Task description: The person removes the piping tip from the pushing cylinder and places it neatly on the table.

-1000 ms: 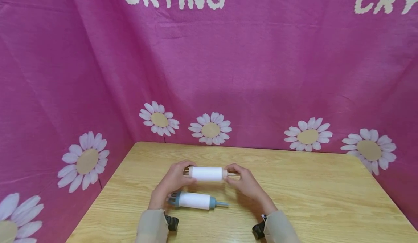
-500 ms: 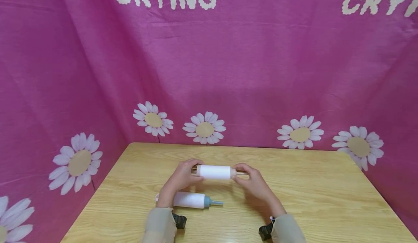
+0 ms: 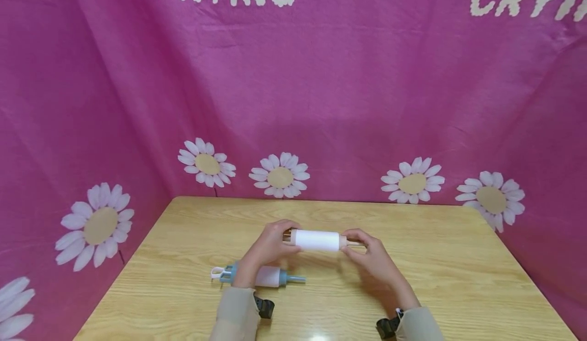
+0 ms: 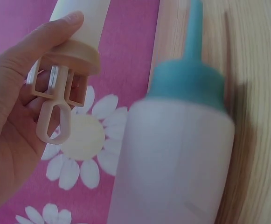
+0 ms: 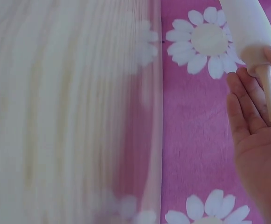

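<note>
Both hands hold a white squeeze bottle with beige ends, lying level above the table. My left hand grips its left end; in the left wrist view the thumb presses the white body near a beige frame with a loop. At the other end, my right hand pinches the beige collar, and the thin beige nozzle runs along the palm. A second squeeze bottle with teal ends lies on the table, partly hidden behind the left wrist.
The wooden table has its back edge against a pink curtain printed with white daisies and lettering. Another curtain side stands at the left. Black wrist cameras sit at both cuffs.
Both hands have carried the beige-ended bottle to the right over the table, keeping hold of it. The view has turned slightly right. The teal-ended bottle stays where it lay.
</note>
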Demonstrator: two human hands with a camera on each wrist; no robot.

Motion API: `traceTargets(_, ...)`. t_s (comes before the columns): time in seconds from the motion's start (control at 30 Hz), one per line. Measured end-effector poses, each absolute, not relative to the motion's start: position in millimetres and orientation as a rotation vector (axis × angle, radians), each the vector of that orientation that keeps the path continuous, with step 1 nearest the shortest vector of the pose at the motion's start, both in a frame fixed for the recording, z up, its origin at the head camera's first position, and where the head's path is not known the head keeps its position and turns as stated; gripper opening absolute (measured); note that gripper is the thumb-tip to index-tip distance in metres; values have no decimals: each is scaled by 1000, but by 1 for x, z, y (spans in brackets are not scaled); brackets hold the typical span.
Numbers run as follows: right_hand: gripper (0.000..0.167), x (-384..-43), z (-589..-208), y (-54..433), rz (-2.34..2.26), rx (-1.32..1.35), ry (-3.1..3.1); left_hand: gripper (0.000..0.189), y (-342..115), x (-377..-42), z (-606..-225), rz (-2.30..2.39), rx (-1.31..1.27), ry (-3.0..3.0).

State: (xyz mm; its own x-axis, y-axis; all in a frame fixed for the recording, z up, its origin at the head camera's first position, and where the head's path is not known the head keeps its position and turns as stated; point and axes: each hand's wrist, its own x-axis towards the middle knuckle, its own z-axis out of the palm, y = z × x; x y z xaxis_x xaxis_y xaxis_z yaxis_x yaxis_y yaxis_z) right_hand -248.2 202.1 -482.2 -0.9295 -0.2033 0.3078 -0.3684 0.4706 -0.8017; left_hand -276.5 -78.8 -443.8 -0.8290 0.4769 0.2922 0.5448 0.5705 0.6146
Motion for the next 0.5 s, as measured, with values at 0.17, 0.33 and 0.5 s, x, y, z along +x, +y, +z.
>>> traceTargets(0.17, 29, -245, -483, 214, 1486, 501, -2531, 41, -68, -276, -444, -1134, -910, -2701)
traceTargets(0.33, 27, -245, -486, 223, 1456, 521, -2524, 41, -61, -275, -445, -1153, -891, -2729)
traceTargets(0.5, 29, -243, -486, 228, 1496, 509, -2529, 41, -57, -273, -445, -1163, -894, -2733)
